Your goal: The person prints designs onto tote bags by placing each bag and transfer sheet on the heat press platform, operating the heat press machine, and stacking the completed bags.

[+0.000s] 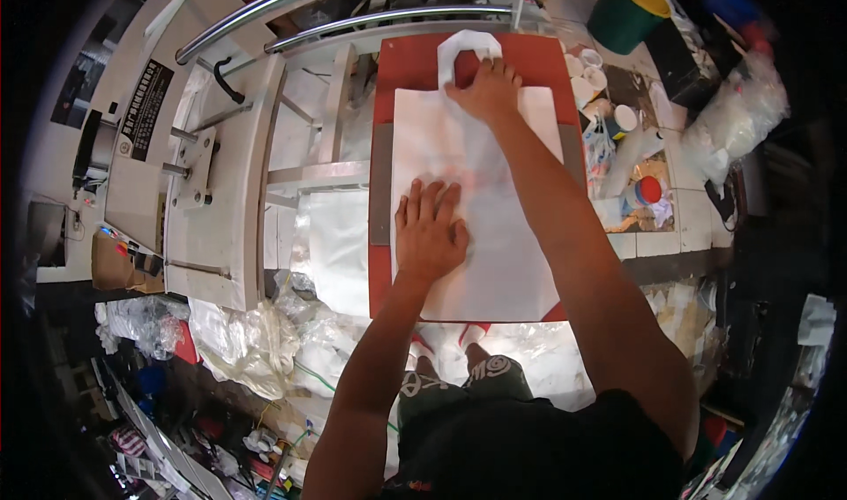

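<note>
A white bag with a loop handle point(503, 235) lies flat on a red board point(529, 59). My left hand point(430, 235) rests palm down on the left half of the bag, fingers spread. At the bag's far edge, my right hand point(490, 92) lies over the base of the white loop handle point(457, 45), its thumb to the left and fingers reaching forward. The fingers look stretched out over the handle rather than wrapped round it. A faint reddish patch shows through or on the bag between my hands.
Left of the board stands a white metal machine frame point(225, 262) with chrome rails point(300, 1) across the back. A green bucket point(622, 19) and several cups and jars, one a red-lidded jar point(647, 190), sit at the right. Clear plastic wrap point(238, 337) lies at lower left.
</note>
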### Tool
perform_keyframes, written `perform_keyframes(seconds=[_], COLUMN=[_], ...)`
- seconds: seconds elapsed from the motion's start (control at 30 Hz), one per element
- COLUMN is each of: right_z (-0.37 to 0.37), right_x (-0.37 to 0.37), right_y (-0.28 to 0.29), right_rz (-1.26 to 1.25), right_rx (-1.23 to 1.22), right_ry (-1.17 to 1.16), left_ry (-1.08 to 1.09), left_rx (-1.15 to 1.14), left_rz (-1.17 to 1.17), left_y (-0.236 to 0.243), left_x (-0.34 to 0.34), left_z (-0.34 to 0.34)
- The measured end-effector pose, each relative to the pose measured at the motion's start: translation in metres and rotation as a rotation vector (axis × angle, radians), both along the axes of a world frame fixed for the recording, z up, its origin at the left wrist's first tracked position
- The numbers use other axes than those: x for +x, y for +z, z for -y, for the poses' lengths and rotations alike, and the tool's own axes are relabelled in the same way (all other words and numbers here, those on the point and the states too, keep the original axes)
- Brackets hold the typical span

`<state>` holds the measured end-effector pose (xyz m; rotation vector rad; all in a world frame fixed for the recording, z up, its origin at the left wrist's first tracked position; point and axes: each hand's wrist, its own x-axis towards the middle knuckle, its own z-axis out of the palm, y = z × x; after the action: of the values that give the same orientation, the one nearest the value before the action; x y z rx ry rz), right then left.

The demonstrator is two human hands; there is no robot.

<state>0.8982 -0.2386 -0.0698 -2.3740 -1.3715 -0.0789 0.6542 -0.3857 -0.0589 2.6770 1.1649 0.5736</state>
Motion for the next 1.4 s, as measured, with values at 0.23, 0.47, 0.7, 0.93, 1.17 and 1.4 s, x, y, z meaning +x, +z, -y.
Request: perform_keyframes(seconds=[0.23, 0.47, 0.7, 0.93, 1.17, 1.4], right_z=[-0.003, 0.225, 0.282, 0.280, 0.383, 0.402], right_x=[0.005, -0.059, -0.089, -0.091, -0.210, -0.178], right_y=[0.026, 0.020, -0.002, -0.020, 0.004, -0.281], right_rz=[-0.046, 0.112, 0.140, 0.206, -0.379, -0.155], right_rx=[-0.135, -0.011, -0.057, -0.050, 0.346, -0.274], right_ry=[-0.077, 0.156, 0.106, 0.026, 0.464, 0.327], left_ry=[-0.018, -0.056, -0.125, -0.124, 0.214, 0.317], left_rx=[0.004, 0.057, 0.083, -0.023, -0.296, -0.908], left_rz=[-0.013, 0.001, -0.014, 0.224, 0.018, -0.313], left_y=[0.003, -0.002, -0.008, 0.009, -0.087, -0.165], left_x=[0.004, -0.014, -0.036, -0.143, -0.373, -0.529], left_z=[-0.003, -0.005, 0.000, 0.077, 0.220, 0.418])
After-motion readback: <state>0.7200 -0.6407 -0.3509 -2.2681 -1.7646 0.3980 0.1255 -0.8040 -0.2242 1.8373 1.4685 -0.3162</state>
